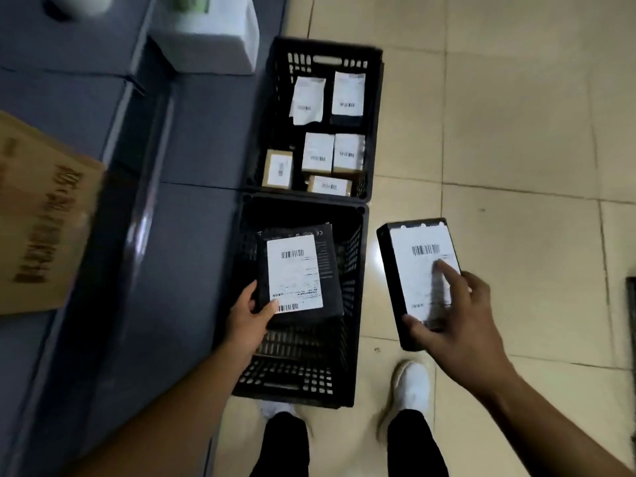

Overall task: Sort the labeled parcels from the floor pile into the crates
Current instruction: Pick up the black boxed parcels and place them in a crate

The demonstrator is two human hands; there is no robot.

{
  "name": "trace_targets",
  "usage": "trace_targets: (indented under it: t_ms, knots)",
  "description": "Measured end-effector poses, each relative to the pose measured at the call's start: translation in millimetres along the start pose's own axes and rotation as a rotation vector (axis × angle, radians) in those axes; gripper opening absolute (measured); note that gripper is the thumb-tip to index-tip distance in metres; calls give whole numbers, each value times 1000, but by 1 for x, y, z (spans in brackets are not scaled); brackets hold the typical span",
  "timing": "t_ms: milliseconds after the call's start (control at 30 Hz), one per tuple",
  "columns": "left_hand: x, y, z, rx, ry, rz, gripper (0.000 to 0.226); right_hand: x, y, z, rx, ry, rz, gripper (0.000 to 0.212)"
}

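A person stands over two black crates set end to end at the centre of the frame, a labelled parcel in each hand. The left hand (247, 316) grips the lower corner of a flat black parcel (330, 266), thumb on its white label, holding it tilted inside the near crate (358, 215). The right hand (457, 325) holds a long black box (389, 270) over the tiled floor (516, 132), just right of that crate, its index finger (447, 273) lying across the barcode label. The far crate (323, 49), in the upper centre, contains white and brown labelled parcels (318, 153). A cardboard carton (41, 218) sits at the left edge, and white shoes (413, 383) show below.
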State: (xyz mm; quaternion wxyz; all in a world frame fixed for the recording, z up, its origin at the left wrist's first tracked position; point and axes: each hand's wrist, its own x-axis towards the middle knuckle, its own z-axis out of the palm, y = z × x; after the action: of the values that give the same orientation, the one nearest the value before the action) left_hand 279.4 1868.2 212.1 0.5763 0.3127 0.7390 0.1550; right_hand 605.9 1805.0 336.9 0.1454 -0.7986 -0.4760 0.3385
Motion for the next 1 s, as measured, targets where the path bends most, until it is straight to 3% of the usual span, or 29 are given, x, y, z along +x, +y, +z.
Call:
trace_targets:
  t_ms: [267,367,600,700,867,1000]
  knots:
    - [185,-92,76,179,-2,106,69,103,98,80,-28,92,-129,104]
    - [236,-126,98,153,53,86,71,127,129,104,107,147,-94,101]
    - [284,-158,136,118,27,107,71,142,145,149,492,286,-18,88]
    - [298,-153,149,116,-2,98,71,142,152,157,504,271,-5,90]
    - [297,-140,169,103,126,163,62,140,160,164,472,251,42,91]
    - [284,-144,168,148,115,220,67,138,152,162,480,229,44,89]
